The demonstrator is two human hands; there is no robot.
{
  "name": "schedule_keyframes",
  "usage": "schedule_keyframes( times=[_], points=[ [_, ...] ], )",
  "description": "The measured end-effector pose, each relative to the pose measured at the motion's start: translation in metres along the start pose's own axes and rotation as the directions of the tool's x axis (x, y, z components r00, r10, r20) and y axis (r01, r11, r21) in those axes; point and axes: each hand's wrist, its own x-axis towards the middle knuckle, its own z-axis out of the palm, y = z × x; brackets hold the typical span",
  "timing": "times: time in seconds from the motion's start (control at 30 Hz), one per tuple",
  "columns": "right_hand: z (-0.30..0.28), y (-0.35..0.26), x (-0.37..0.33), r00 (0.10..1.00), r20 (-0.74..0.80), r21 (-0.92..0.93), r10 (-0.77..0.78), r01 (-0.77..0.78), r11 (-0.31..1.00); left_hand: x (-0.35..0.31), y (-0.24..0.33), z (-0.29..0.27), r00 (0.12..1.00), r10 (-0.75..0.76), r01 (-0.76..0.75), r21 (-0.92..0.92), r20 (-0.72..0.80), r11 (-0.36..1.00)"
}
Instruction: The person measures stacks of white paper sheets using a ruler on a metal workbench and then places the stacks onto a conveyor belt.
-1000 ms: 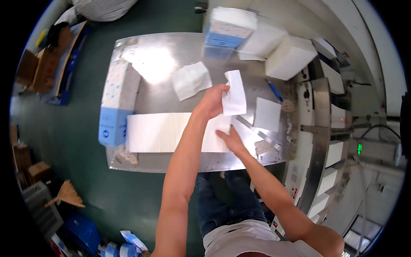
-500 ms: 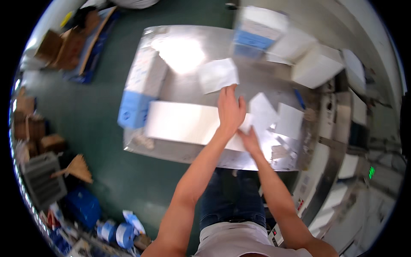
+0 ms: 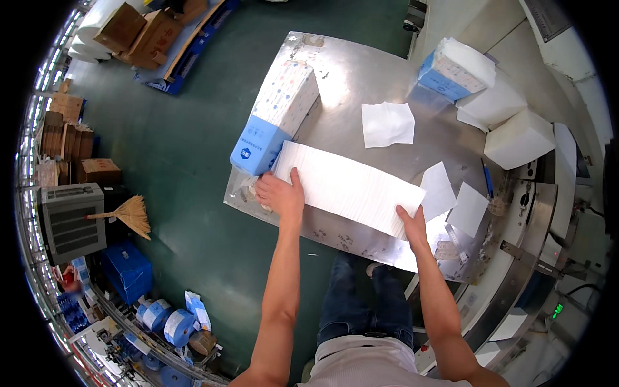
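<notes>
A long stack of white folded tissue paper (image 3: 351, 184) lies slantwise on the metal table, its left end beside a blue-and-white tissue pack (image 3: 261, 145). At that left end is my left hand (image 3: 282, 195), thumb on the near edge and fingers bent round the corner. My right hand (image 3: 412, 227) grips the opposite end, thumb on top and fingers partly hidden behind it. Beyond the stack lies a loose white sheet (image 3: 388, 125). Two more white pieces, a sheet (image 3: 438, 191) and a smaller sheet (image 3: 469, 209), lie past my right hand.
The metal table (image 3: 351, 77) has a corner at the near left. At its far right stand another blue-and-white pack (image 3: 451, 71) and white paper stacks (image 3: 521, 138). A blue pen (image 3: 487, 177) lies near machinery on the right. A straw broom (image 3: 132, 216) and cartons (image 3: 151, 39) are on the left.
My left hand has moved from the right part of the stack to its left end. My right hand stays at the right end. The whole view has shifted and turned.
</notes>
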Motion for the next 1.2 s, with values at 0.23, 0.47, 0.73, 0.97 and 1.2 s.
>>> schedule_keyframes(
  times=[0.23,0.47,0.73,0.97,1.2],
  points=[
    [-0.002,-0.009,-0.005,0.999,-0.003,0.058,0.034,-0.034,0.998,0.02,-0.014,-0.002,0.981,-0.094,0.143,-0.306,0.172,0.941],
    [0.003,0.002,0.02,0.996,0.047,0.092,-0.075,0.07,0.993,0.079,-0.026,0.001,0.721,0.095,0.184,-0.322,0.686,0.929],
    [0.004,0.022,0.008,0.996,0.044,-0.171,-0.079,0.086,0.981,0.07,-0.04,0.017,0.365,0.404,0.362,-0.528,0.839,0.768],
    [-0.071,0.014,-0.098,0.988,0.029,0.082,-0.155,0.152,0.985,0.007,-0.024,-0.079,0.404,0.436,0.186,-0.539,0.804,0.822],
    [-0.319,0.011,-0.23,0.967,-0.153,0.011,-0.203,0.207,0.978,-0.178,0.123,-0.165,0.195,0.528,0.548,-0.539,0.826,0.64]
  ],
)
